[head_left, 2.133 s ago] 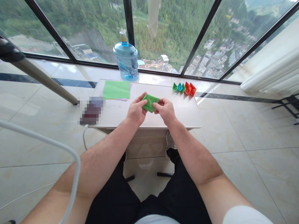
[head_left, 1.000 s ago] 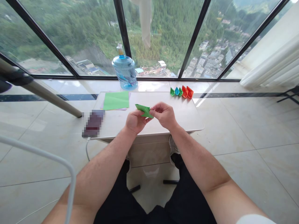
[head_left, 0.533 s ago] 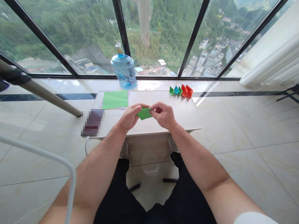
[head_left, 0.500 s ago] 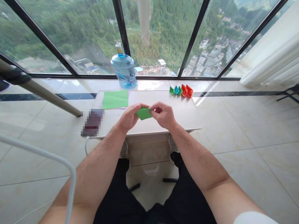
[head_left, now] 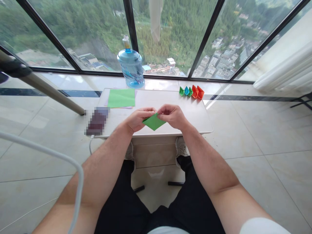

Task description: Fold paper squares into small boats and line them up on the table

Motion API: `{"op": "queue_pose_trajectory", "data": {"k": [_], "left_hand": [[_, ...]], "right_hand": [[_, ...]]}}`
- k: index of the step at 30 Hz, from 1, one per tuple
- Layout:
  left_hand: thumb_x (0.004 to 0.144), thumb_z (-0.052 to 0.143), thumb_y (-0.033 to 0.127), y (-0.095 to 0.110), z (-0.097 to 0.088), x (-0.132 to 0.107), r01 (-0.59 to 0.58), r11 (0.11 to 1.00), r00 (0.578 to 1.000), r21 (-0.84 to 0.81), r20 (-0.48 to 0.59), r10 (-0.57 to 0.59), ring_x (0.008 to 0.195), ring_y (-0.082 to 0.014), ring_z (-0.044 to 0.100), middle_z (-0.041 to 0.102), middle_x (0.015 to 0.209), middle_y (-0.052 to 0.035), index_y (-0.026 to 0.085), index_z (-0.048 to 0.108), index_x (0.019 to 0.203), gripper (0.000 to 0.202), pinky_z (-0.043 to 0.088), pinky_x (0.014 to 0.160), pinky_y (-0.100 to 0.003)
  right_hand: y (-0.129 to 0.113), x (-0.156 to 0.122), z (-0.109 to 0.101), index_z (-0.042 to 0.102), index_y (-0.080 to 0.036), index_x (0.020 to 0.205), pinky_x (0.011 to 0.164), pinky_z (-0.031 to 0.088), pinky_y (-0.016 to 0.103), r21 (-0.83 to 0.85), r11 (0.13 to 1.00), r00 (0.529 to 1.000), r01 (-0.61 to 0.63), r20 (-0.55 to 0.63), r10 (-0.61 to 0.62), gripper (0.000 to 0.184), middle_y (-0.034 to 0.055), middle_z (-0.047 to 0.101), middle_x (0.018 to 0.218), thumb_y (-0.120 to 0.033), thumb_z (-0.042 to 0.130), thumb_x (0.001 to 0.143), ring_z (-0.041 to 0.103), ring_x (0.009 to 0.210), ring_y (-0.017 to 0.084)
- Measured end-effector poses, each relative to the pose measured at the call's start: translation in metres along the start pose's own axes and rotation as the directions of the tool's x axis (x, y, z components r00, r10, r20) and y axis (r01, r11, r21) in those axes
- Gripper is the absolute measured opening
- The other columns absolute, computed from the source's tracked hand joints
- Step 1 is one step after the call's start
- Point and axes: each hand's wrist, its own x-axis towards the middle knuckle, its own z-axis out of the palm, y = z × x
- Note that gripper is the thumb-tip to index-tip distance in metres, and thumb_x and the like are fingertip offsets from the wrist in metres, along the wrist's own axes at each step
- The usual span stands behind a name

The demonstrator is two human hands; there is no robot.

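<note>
Between my hands, above the near part of the white table [head_left: 146, 97], is a folded piece of green paper [head_left: 154, 122], diamond-shaped with one corner pointing down toward me. My left hand [head_left: 138, 119] pinches its left side. The fingers of my right hand [head_left: 171, 115] are closed on its upper right edge. Folded paper boats stand in a row at the table's far right: small green and blue ones [head_left: 186, 91] beside two larger red ones [head_left: 197, 92]. Flat green sheets [head_left: 121, 98] lie stacked at the far left, with other colours showing underneath.
A blurred phone-like object [head_left: 97, 121] with a white cable sits at the table's left edge. Behind the table, a large blue water jug [head_left: 131, 68] stands by the window. A pole [head_left: 56, 92] and a white curved tube [head_left: 48, 151] cross the left side.
The green paper has turned from a narrow folded shape into a wider diamond, its point lower. Both hands stay on it. The view has shifted slightly.
</note>
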Motion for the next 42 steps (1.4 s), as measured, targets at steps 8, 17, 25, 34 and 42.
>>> {"op": "queue_pose_trajectory", "data": {"k": [8, 17, 25, 34, 42], "left_hand": [[0.064, 0.086, 0.030, 0.001, -0.002, -0.003, -0.013, 0.999, 0.999, 0.047, 0.033, 0.012, 0.066, -0.0143, 0.060, 0.067, 0.074, -0.0032, 0.015, 0.072, 0.084, 0.029, 0.045, 0.063, -0.026], [0.063, 0.087, 0.031, -0.001, 0.002, -0.001, -0.022, 0.999, 1.000, 0.031, 0.017, 0.021, 0.057, -0.0131, 0.055, 0.061, 0.065, -0.0010, 0.017, 0.066, 0.073, 0.028, 0.037, 0.055, -0.027], [0.058, 0.091, 0.032, -0.004, 0.005, 0.004, -0.154, 0.987, 0.980, 0.049, -0.121, 0.159, 0.058, -0.0113, 0.055, 0.062, 0.066, -0.0002, 0.016, 0.069, 0.073, 0.030, 0.039, 0.055, -0.024], [0.061, 0.087, 0.034, -0.009, 0.008, 0.003, -0.344, 0.879, 0.850, 0.331, -0.288, 0.442, 0.071, -0.0168, 0.063, 0.074, 0.075, -0.0043, 0.015, 0.076, 0.074, 0.026, 0.048, 0.069, -0.030], [0.069, 0.079, 0.033, -0.013, 0.012, 0.004, -0.302, 0.780, 0.823, 0.548, -0.263, 0.504, 0.067, -0.0159, 0.059, 0.069, 0.069, -0.0021, 0.016, 0.070, 0.073, 0.020, 0.045, 0.064, -0.028]], "right_hand": [[0.005, 0.001, -0.007, 0.069, -0.018, 0.076, 0.057, 0.037, 0.025, -0.030, 0.998, 0.999, 0.053, 0.016, -0.052, 0.019, -0.0023, 0.061, 0.067, -0.031, 0.079, 0.067, 0.048, 0.062, 0.010], [0.000, -0.001, -0.007, 0.066, -0.018, 0.074, 0.055, 0.033, 0.024, -0.139, 0.990, 0.998, 0.016, 0.061, -0.008, 0.019, -0.0043, 0.054, 0.063, -0.033, 0.077, 0.069, 0.041, 0.060, 0.009], [0.001, 0.000, -0.008, 0.066, -0.017, 0.077, 0.057, 0.039, 0.025, -0.106, 0.993, 0.997, -0.059, 0.034, 0.063, 0.020, -0.0028, 0.060, 0.068, -0.031, 0.074, 0.066, 0.050, 0.063, 0.010], [0.008, 0.004, -0.013, 0.068, -0.017, 0.076, 0.059, 0.044, 0.026, -0.123, 0.991, 0.992, -0.053, -0.123, 0.038, 0.018, 0.0000, 0.067, 0.069, -0.030, 0.075, 0.066, 0.057, 0.065, 0.013], [0.007, 0.004, -0.011, 0.072, -0.016, 0.076, 0.057, 0.045, 0.026, -0.146, 0.987, 0.992, -0.060, -0.122, 0.042, 0.015, 0.0011, 0.070, 0.070, -0.029, 0.071, 0.069, 0.058, 0.063, 0.013]]}}
